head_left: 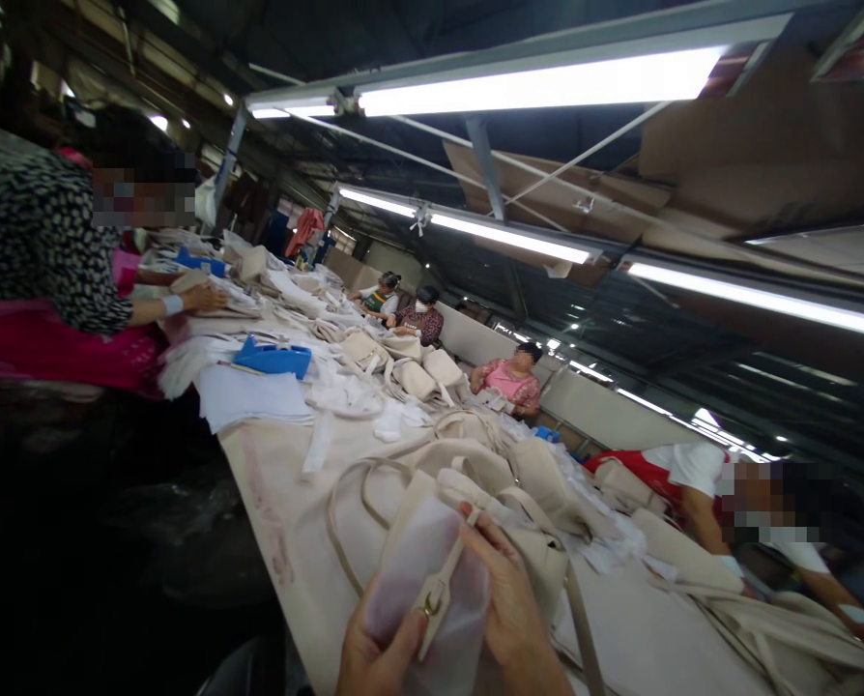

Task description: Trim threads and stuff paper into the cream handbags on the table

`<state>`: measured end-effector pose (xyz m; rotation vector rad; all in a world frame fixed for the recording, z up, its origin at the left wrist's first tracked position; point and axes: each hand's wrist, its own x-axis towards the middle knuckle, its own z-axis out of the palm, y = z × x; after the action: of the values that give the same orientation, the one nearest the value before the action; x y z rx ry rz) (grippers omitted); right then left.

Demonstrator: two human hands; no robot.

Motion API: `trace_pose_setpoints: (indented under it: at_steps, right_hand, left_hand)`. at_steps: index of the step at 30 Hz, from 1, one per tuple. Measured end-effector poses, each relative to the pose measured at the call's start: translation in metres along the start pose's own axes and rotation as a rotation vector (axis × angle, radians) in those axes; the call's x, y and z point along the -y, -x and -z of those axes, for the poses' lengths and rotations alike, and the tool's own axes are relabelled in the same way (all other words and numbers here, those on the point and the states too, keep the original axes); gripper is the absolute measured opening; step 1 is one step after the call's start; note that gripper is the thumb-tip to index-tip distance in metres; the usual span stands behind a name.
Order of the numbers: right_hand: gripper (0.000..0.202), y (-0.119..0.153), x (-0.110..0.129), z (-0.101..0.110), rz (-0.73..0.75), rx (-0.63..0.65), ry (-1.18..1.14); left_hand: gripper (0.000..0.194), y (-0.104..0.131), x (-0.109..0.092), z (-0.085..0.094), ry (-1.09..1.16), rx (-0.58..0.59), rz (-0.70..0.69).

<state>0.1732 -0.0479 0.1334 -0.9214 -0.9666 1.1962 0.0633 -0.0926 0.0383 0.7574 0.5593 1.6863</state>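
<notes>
Low in the middle of the head view, a cream strap tab (443, 580) with a small gold-coloured metal fitting lies over a thin translucent white sheet (410, 551). My left hand (385, 643) grips the lower end, its thumb beside the metal fitting. Toward the top of the strap, my right hand (508, 590) is closed with thumb and forefinger on it. The sheet lies against a cream piece behind, probably part of a handbag; its full shape is hidden. Just beyond my hands are cream handbags (544, 474) with a loose looped strap (341, 522).
The long table (279, 522) carries piled cream handbags (414, 380), a stack of white sheets (254, 396) and a blue holder (273, 358). A person in a patterned top (47, 222) works at the left. Another person (693, 474) leans in at the right; several sit farther off.
</notes>
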Motion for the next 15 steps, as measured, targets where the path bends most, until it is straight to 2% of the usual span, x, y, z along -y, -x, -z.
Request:
trace_pose_setpoints:
  at_steps: [5,8,10,12,15]
  right_hand:
    - [0.033,-0.008,0.003,0.0,0.012,-0.055,-0.021]
    - [0.036,-0.007,0.006,0.008,-0.019,0.011,0.033]
    - [0.047,-0.002,0.011,0.014,-0.083,0.08,0.073]
    - [0.065,0.004,0.019,0.018,-0.11,0.151,0.133]
    - [0.075,0.012,0.028,0.019,-0.004,0.252,0.311]
  left_hand:
    - [0.04,-0.002,0.003,0.017,-0.205,0.055,-0.066]
    - [0.036,-0.007,0.005,0.03,-0.228,0.114,-0.077]
    - [0.031,-0.009,0.007,0.035,-0.255,0.164,-0.114]
    - [0.025,-0.01,0.009,0.038,-0.317,0.191,-0.215]
    - [0.021,-0.009,0.011,0.039,-0.435,0.237,-0.432]
